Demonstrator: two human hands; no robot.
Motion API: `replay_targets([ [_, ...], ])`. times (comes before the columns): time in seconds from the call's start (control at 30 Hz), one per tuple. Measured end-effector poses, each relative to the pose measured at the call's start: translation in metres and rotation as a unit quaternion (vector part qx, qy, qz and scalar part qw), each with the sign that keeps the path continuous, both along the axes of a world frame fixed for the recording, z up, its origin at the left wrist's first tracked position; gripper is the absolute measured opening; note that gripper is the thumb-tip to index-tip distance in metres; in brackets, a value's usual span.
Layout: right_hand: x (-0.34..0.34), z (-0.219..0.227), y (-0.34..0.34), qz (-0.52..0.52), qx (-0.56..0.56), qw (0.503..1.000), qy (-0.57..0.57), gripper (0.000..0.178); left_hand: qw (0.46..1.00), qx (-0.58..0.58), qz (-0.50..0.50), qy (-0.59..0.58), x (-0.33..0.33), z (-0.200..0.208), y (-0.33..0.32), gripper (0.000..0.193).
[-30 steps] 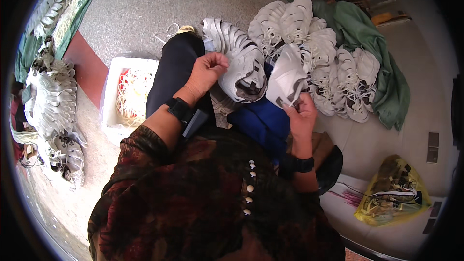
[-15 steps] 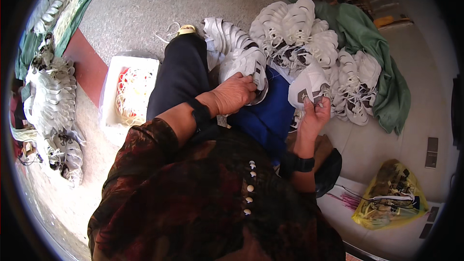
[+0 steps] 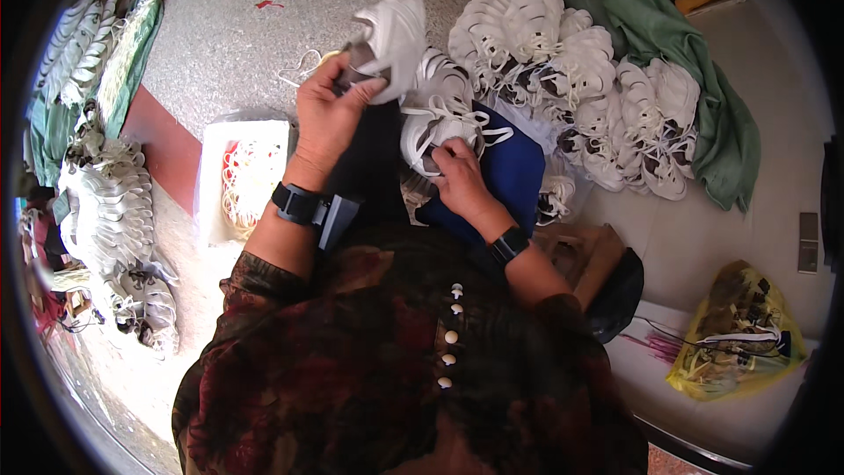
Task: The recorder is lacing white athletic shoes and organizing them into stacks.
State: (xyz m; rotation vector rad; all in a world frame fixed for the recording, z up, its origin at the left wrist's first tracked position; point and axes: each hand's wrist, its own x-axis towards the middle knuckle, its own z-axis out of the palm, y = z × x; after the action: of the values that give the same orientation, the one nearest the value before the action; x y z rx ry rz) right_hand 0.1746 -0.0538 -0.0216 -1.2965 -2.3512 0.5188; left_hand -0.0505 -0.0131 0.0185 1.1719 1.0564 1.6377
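The person's left hand (image 3: 327, 119) is gripping a white shoe (image 3: 393, 35) by its heel end, lifting it above the knee. The right hand (image 3: 461, 178) is pinching the laces of a second white shoe (image 3: 437, 127) lying on a blue cloth (image 3: 514, 171) in the lap. A heap of white shoes (image 3: 580, 88) is lying on the floor (image 3: 229, 35) beside a green cloth (image 3: 703, 79).
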Motion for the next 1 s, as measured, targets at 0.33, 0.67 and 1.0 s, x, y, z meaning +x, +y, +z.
replay_targets([
  [0.33, 0.07, 0.011, 0.014, -0.303, -0.01, 0.793, 0.529, 0.007, 0.827, 0.235, -0.237, 0.453, 0.06, 0.015, -0.035, 0.032],
  [0.67, 0.024, -0.013, 0.023, -0.206, 0.086, 0.97, 0.093, 0.042, 0.883, 0.208, -0.103, 0.408, 0.083, 0.001, -0.021, 0.038],
  [1.0, 0.028, -0.045, 0.027, -0.191, -0.057, 0.974, 0.113, 0.052, 0.901, 0.05, -0.025, 0.431, 0.116, -0.075, 0.014, 0.036],
])
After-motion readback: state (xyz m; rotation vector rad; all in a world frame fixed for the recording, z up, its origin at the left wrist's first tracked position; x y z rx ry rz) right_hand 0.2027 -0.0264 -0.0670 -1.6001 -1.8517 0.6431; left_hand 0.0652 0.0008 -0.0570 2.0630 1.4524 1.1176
